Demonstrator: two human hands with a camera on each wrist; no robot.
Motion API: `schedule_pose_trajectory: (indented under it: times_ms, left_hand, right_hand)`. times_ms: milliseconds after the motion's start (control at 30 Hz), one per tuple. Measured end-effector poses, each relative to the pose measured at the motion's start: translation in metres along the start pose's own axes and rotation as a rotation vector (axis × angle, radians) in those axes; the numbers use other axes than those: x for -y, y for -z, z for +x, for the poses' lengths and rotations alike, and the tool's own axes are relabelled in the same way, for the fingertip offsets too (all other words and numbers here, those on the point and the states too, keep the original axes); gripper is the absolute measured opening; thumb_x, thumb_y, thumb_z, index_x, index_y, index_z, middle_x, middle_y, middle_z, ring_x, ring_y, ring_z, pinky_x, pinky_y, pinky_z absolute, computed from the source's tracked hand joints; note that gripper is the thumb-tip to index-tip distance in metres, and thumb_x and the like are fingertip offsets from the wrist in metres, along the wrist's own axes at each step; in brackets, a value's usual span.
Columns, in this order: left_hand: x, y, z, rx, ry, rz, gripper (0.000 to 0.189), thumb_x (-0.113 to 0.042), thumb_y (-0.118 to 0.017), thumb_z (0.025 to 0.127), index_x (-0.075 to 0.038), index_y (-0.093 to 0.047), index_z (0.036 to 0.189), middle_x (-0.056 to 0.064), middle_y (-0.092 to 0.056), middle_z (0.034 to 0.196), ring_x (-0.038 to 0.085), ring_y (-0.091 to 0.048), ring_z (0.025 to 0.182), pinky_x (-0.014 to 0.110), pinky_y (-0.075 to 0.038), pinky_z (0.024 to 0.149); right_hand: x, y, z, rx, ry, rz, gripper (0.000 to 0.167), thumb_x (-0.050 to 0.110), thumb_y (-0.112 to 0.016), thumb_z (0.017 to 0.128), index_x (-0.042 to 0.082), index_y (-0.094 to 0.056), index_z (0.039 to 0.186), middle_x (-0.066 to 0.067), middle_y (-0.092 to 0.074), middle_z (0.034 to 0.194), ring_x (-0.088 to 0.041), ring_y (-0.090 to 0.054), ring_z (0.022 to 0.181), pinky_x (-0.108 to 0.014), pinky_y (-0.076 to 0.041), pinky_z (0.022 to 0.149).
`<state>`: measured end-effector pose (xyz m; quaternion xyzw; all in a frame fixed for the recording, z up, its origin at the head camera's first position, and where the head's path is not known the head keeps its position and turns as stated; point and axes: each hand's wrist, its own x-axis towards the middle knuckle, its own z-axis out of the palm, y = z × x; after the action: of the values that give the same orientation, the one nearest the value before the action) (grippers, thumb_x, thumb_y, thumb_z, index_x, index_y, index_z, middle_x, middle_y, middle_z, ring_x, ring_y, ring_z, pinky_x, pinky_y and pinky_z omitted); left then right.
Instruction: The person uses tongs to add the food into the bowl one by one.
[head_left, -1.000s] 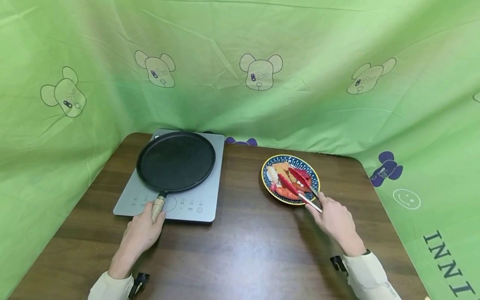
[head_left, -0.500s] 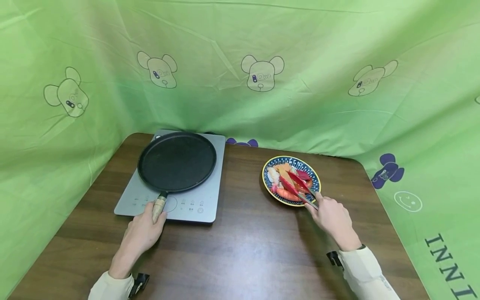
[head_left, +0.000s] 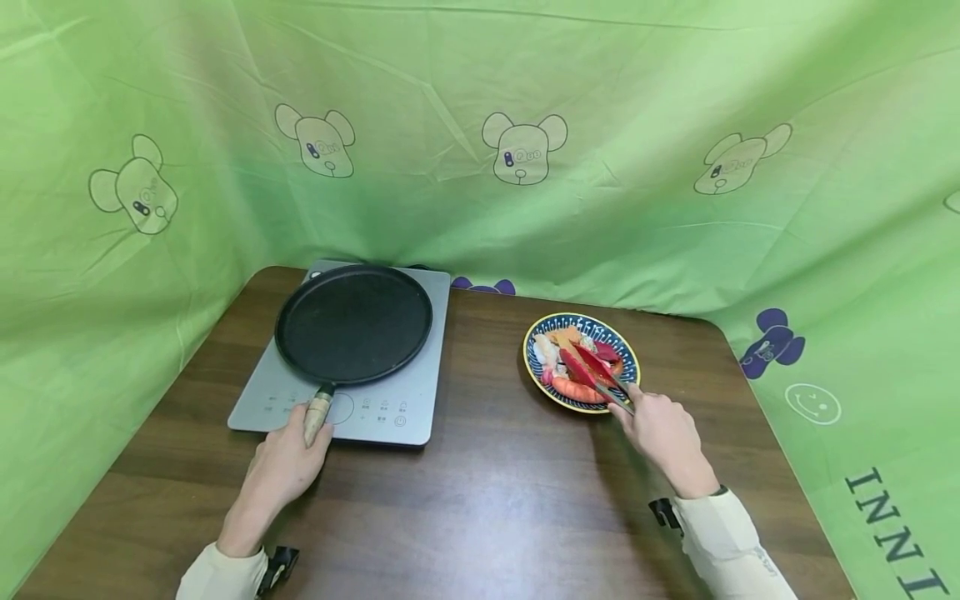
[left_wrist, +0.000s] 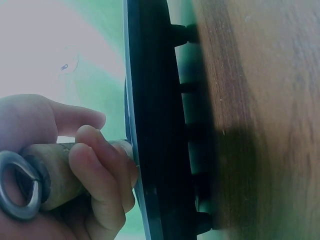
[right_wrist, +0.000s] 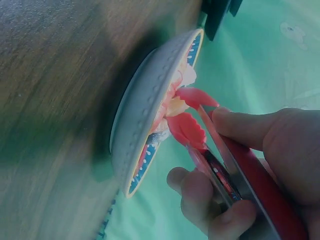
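My left hand (head_left: 283,468) grips the handle (head_left: 317,410) of a flat round black pan (head_left: 354,323), which sits on a silver induction cooktop (head_left: 397,408). A metal ring (left_wrist: 36,202) hangs at the handle's end in the left wrist view. With my right hand (head_left: 663,435) I hold red-tipped metal tongs (right_wrist: 265,195), thumb on one arm and fingers curled at the other. Their tips reach into a blue-patterned, yellow-rimmed plate (head_left: 624,352) of sushi-like food pieces. A yellowish piece (right_wrist: 176,106) shows between the tips in the right wrist view.
Everything stands on a dark brown wooden table (head_left: 480,483). A green cloth (head_left: 420,200) printed with bear faces hangs behind it and along both sides. The plate stands to the right of the cooktop, near the table's far edge.
My right hand has shifted slightly left, and the tongs' red tips have drawn closer together over the food. The left hand and the pan stay where they were.
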<state>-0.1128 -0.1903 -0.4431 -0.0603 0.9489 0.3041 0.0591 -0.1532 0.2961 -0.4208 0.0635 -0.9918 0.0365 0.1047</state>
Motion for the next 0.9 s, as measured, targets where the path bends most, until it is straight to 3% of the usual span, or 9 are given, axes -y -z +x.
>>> schedule_pose_trajectory:
  times_ms: [467,900]
  left_hand:
    - [0.0012,0.0003,0.0000,0.003,0.008,0.001,0.058,-0.037,-0.046,0.096,0.002,-0.031,0.136,0.016,-0.055,0.082,0.025,-0.049,0.059,0.036,-0.035,0.047]
    - [0.0011,0.0005,0.0001,0.003,0.001,-0.005,0.058,-0.037,-0.046,0.096,0.001,-0.031,0.137,0.016,-0.055,0.080,0.025,-0.049,0.058,0.036,-0.035,0.047]
  right_hand:
    - [0.0015,0.0020,-0.0059,0.004,-0.030,0.094,0.040,0.032,-0.066,0.088,0.001,-0.065,0.113,-0.028,-0.061,0.072,-0.044,-0.058,0.057,-0.053,-0.041,0.045]
    - [-0.0037,0.0020,-0.0063,-0.027,-0.136,0.257,0.049,0.036,-0.058,0.093,-0.003,-0.059,0.123,-0.032,-0.062,0.094,-0.044,-0.058,0.072,-0.057,-0.042,0.063]
